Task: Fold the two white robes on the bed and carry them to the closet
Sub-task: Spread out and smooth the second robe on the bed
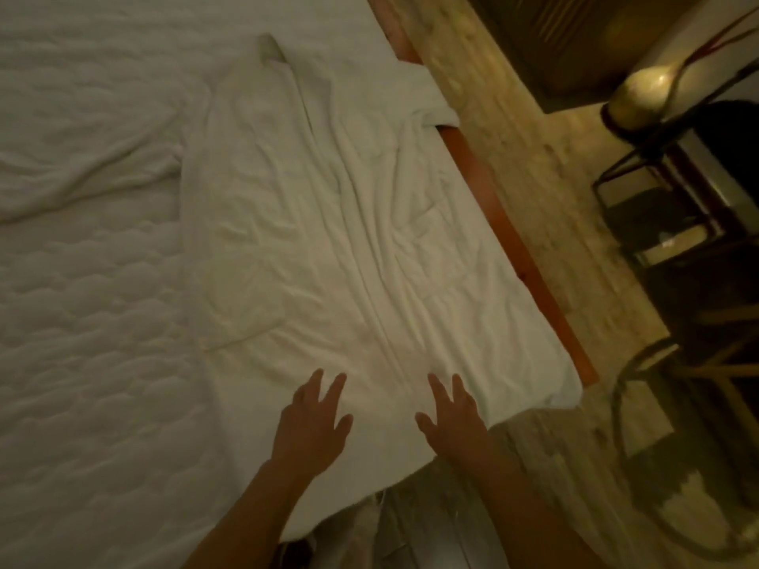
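One white robe (328, 240) is seen spread flat, front up, on the bed (82, 322), along its right side. The collar (271, 49) is pointed away from the camera and the hem is laid nearest the person, at the bed's near corner. One sleeve (102, 174) is stretched out leftward across the quilted mattress cover; the other sleeve (435, 108) is bunched at the bed's right edge, and part of it is draped over the wooden bed frame (513, 240). The cloth is heavily creased, with long folds down the middle. The hem's right corner is hung slightly past the frame. Both hands are held palm down over the robe's lower part, side by side and apart. The left hand (312, 420) is kept wide open with fingers straight and spread; nothing is gripped. The right hand (451, 416) is likewise flat and spread, with nothing held. Whether the palms are pressed on the cloth or held just above it cannot be told. Both forearms are bare. A pale tiled floor (534, 137) is seen right of the bed. A dark metal stand (677, 178) is placed further right, with a glowing lamp (645, 92) on top. The picture is dim and soft.
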A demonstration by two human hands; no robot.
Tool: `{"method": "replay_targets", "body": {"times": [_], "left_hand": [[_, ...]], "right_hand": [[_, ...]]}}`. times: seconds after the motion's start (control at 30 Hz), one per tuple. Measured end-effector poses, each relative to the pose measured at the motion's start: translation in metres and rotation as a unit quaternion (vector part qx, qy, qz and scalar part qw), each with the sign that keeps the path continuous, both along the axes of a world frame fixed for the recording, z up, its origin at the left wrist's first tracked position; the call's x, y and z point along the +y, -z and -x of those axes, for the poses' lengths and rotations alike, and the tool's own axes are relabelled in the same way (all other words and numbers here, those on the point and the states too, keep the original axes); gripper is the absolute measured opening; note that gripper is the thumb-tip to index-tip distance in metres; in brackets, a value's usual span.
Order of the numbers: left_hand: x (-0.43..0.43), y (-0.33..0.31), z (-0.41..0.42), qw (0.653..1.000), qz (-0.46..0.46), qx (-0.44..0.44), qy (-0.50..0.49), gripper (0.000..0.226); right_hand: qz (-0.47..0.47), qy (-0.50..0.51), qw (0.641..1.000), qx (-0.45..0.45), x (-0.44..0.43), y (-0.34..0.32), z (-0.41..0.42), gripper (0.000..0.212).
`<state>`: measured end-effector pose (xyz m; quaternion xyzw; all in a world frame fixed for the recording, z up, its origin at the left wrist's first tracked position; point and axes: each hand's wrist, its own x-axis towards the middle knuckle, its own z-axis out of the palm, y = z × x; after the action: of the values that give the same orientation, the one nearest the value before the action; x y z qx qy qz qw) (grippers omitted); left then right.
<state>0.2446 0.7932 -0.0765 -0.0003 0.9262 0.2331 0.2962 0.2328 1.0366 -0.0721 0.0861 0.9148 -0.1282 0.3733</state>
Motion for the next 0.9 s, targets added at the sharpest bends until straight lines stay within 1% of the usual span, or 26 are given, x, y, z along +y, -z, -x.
{"method": "replay_targets", "body": {"times": [0.07,0.13,0.2,0.27,0.33,0.37,0.4,0.47,0.53,0.67,0.77,0.83,0.9], "left_hand": [[0.013,0.006,0.035,1.0,0.011,0.0,-0.006,0.068],[0.025,0.018,0.081,0.999,0.03,0.044,-0.013,0.064],[0.031,0.036,0.132,0.997,0.049,0.059,-0.017,0.062],[0.032,0.053,0.17,0.991,0.094,0.089,-0.026,0.065],[0.029,0.064,0.204,0.986,0.119,0.109,-0.044,0.068],[0.025,0.071,0.22,0.983,0.131,0.12,-0.055,0.069],[0.021,0.072,0.233,0.982,0.139,0.111,-0.06,0.069],[0.013,0.072,0.262,0.983,0.14,0.091,-0.075,0.07],[0.005,0.072,0.286,0.984,0.137,0.082,-0.082,0.069],[-0.018,0.099,0.33,0.974,0.183,0.098,-0.093,0.068],[-0.038,0.116,0.368,0.968,0.2,0.113,-0.098,0.07],[-0.051,0.121,0.404,0.962,0.202,0.138,-0.121,0.072],[-0.062,0.125,0.442,0.958,0.194,0.153,-0.146,0.073]], "right_hand": [[-0.002,-0.025,1.0,0.004,0.012,0.001,0.035,0.075],[-0.004,-0.044,0.998,0.035,0.02,0.01,0.086,0.074],[-0.024,-0.076,0.993,0.089,0.019,0.024,0.142,0.075],[-0.037,-0.109,0.979,0.169,0.017,0.037,0.187,0.079],[-0.02,-0.135,0.966,0.221,0.017,0.046,0.223,0.078],[-0.007,-0.149,0.963,0.226,0.016,0.05,0.238,0.075],[-0.001,-0.166,0.958,0.233,0.014,0.052,0.251,0.073],[0.015,-0.205,0.955,0.212,0.008,0.061,0.282,0.072],[0.013,-0.252,0.94,0.231,-0.002,0.07,0.308,0.072],[0.024,-0.308,0.915,0.26,-0.037,0.098,0.369,0.07],[0.043,-0.304,0.909,0.281,-0.067,0.117,0.431,0.08],[0.042,-0.299,0.905,0.3,-0.083,0.123,0.474,0.086],[0.045,-0.313,0.899,0.302,-0.095,0.125,0.513,0.084]]}}
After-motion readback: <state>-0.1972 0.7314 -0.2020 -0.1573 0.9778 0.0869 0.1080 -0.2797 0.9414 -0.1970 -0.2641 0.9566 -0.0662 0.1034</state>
